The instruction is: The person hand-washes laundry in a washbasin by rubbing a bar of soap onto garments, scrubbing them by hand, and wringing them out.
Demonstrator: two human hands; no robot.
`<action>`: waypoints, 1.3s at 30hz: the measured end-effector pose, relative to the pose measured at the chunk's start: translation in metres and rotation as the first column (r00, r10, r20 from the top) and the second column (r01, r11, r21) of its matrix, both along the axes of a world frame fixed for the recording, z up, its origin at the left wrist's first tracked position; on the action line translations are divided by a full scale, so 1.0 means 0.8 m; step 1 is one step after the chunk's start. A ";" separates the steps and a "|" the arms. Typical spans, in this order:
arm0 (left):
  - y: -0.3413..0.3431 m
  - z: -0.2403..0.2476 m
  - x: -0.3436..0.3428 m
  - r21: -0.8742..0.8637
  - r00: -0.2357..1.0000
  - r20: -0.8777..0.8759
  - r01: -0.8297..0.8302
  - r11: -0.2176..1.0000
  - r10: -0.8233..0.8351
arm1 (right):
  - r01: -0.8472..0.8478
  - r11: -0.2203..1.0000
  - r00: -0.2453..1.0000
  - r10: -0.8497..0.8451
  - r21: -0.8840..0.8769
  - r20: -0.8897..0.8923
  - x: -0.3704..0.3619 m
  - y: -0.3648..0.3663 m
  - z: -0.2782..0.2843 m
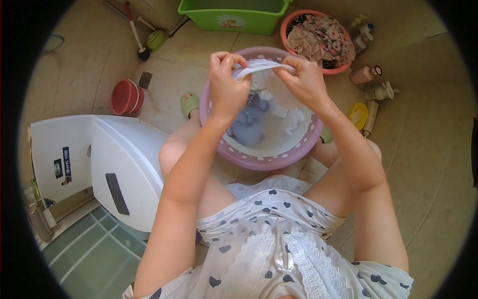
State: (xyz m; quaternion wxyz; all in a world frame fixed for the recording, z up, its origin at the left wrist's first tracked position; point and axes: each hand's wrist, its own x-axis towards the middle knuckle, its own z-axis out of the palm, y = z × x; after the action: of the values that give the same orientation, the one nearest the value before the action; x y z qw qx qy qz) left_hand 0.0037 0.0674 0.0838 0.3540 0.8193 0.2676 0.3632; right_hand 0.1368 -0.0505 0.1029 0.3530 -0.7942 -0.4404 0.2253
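Note:
A small white cloth (259, 65) is stretched between my two hands, above the far side of a purple basin (254, 162). My left hand (228, 85) pinches its left end with curled fingers. At the other end, my right hand (303, 82) grips the fabric between thumb and fingers. What kind of garment it is, I cannot make out. Cloudy water fills the basin, whose rim has white dots. Blue-grey clothing (251, 117) soaks at the left of the water, and white fabric (290, 119) floats to the right.
Beyond the basin stand a green tub (234, 20) and a pink basin (285, 37) heaped with clothes. Bottles (363, 74) and a yellow dish (357, 115) line the right wall. A red bucket (124, 97), a brush (143, 52) and a white toilet (127, 159) with a dark phone-like object on top are leftward.

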 end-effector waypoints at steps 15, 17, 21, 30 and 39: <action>-0.027 0.017 -0.006 -0.062 0.971 0.238 -0.004 0.998 0.019 | 0.347 0.900 0.314 0.156 0.266 -0.937 0.024 0.011 0.011; -0.005 0.017 -0.007 -0.082 0.989 0.146 -0.025 0.996 0.037 | 0.331 0.892 0.230 0.239 0.307 -0.943 0.035 0.008 0.005; 0.021 0.013 -0.006 -0.632 0.842 0.100 0.466 0.620 -0.531 | 0.272 0.801 -0.081 0.571 0.533 -0.817 0.060 -0.001 -0.010; 0.007 0.003 -0.010 -0.852 0.879 0.341 0.439 0.286 -0.332 | 0.420 0.881 -0.125 0.293 0.217 -0.948 0.054 -0.009 -0.001; -0.008 0.009 -0.004 -0.887 0.895 0.439 0.446 0.121 -0.081 | 0.254 0.965 0.456 -0.056 0.070 -0.888 0.022 -0.018 0.001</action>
State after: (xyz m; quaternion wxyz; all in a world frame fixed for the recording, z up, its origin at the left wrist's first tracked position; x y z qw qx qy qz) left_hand 0.0004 0.0608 0.0911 0.8865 0.3720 0.2307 0.1498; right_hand 0.1547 -0.0645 0.1040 0.6226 -0.5641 -0.1412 0.5238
